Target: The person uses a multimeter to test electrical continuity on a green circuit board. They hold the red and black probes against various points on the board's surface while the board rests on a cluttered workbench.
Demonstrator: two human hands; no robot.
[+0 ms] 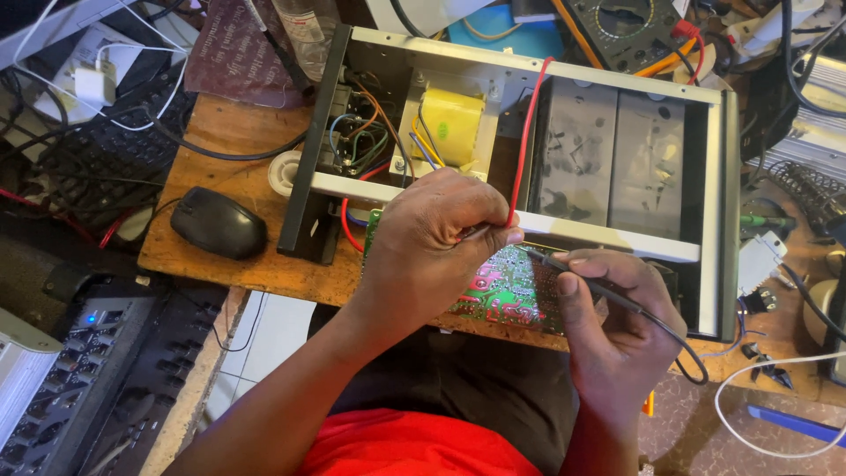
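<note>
My left hand [436,242] grips the top edge of a green circuit board [504,286] and pinches a red wire [529,132] that runs up over an open metal chassis [564,66]. My right hand [608,322] holds a thin black probe [577,269] like a pen, its tip resting on the board's solder side. The probe's black cable loops off to the right. Inside the chassis sit a yellow-wrapped transformer [451,123] and two dark grey batteries [608,159]. Much of the board is hidden under my left hand.
A black computer mouse [218,222] lies on the wooden bench [220,132] at left. A keyboard [106,150] and white charger [90,84] sit farther left. A multimeter [621,26] lies at the top, loose cables and connectors at right, and a black audio unit [97,370] at lower left.
</note>
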